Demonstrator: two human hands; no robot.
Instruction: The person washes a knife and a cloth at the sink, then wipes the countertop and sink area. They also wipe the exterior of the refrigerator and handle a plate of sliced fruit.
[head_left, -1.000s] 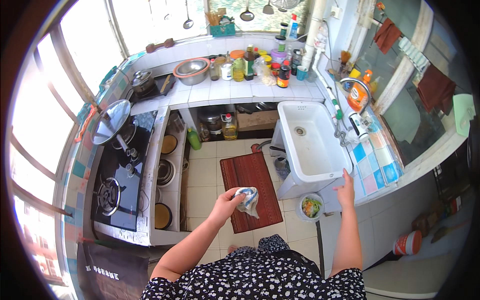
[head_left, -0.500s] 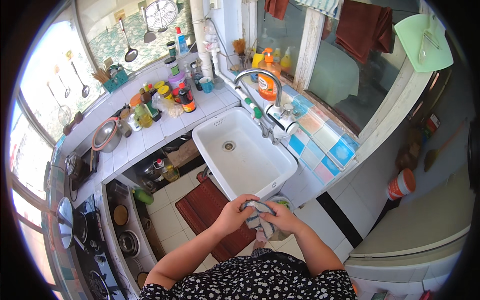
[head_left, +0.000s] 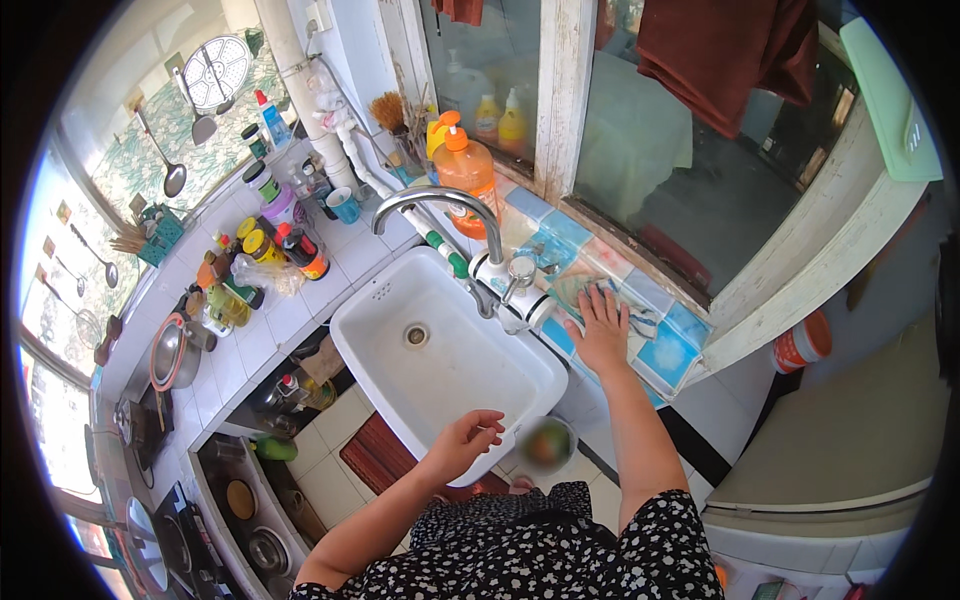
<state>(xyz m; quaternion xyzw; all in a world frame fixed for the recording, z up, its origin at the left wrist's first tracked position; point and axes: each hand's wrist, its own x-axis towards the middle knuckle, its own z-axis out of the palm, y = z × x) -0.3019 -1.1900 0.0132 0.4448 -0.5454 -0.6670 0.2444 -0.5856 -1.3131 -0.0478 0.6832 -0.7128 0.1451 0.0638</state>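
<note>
My right hand [head_left: 601, 330] lies flat with fingers spread, pressing a pale striped cloth [head_left: 642, 322] against the tiled ledge [head_left: 674, 352] right of the tap. The palm and fingers cover most of the cloth. Over the near edge of the white sink [head_left: 460, 385], my left hand [head_left: 463, 445] hovers with loosely bent fingers and nothing in it. A chrome tap [head_left: 440, 196] with a white body arches above the basin.
Behind the tap stands an orange pump bottle [head_left: 467, 180]. Bottles and jars, including a dark sauce bottle [head_left: 303, 252], crowd the counter on the left. A bin [head_left: 547, 443] is on the floor beside the sink. A window frame [head_left: 640, 250] borders the ledge.
Both hands held the bunched cloth in front of me. My right hand has carried it up and right onto the ledge; my left has let go. The view has shifted right.
</note>
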